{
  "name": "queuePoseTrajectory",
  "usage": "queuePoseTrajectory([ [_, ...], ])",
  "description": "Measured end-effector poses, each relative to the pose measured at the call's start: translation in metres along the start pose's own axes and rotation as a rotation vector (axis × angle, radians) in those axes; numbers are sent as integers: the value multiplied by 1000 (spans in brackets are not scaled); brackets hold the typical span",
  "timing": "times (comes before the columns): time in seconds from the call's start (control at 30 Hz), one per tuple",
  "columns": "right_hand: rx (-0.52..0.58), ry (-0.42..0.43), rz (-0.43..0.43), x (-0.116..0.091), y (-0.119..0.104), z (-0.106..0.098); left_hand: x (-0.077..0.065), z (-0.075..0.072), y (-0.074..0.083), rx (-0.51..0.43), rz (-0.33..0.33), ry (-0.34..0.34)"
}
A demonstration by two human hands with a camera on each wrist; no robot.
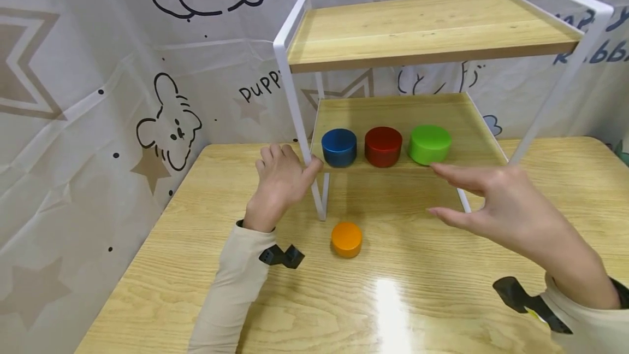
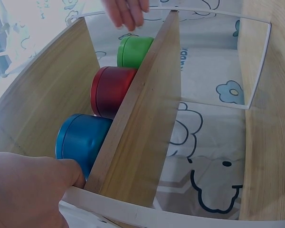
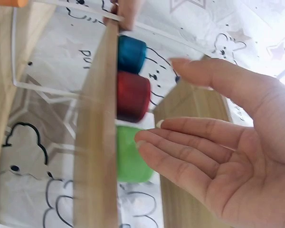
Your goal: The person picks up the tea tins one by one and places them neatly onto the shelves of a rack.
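Three round lidded tins stand in a row on the lower board (image 1: 393,108) of a two-tier shelf rack: a blue tin (image 1: 339,148), a red tin (image 1: 383,147) and a green tin (image 1: 429,145). My left hand (image 1: 281,182) grips the rack's left front post, its thumb beside the blue tin in the left wrist view. In front of the green tin, my right hand (image 1: 511,212) is held with thumb and fingers spread apart and nothing between them. The right wrist view shows its palm (image 3: 247,175) with fingertips near the green tin (image 3: 133,154).
An orange tin (image 1: 346,239) sits on the wooden table (image 1: 172,283), in front of the rack. The rack's upper board (image 1: 432,26) overhangs the row of tins, and white posts (image 1: 560,81) flank it. A printed cloth (image 1: 88,124) hangs behind and at the left.
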State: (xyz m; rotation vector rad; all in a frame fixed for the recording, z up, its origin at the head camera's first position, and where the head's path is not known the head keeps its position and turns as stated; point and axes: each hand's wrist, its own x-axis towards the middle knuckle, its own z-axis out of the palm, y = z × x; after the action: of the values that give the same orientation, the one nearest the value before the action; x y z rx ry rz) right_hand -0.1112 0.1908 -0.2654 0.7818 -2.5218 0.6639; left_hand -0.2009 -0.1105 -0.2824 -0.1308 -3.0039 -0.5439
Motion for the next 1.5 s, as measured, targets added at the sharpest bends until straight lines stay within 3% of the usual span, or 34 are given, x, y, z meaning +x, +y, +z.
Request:
queuePoseTrajectory([
  [0.1,-12,-49,-36,2,-2,10,0,1,0,-2,-1,-2],
  [0.3,48,-208,10,9,-14,34,-1,2,1,-10,6,4],
  [0.5,119,-165,-18,16,-15,53,-1,3,1,-4,9,9],
  [0.7,158,-215,-30,16,-15,71,0,3,3,2,22,1],
  [0.97,199,-213,-49,14,-14,93,0,4,4,8,27,5],
  [1.5,230,-342,-15,10,-17,130,-2,2,2,12,15,9],
])
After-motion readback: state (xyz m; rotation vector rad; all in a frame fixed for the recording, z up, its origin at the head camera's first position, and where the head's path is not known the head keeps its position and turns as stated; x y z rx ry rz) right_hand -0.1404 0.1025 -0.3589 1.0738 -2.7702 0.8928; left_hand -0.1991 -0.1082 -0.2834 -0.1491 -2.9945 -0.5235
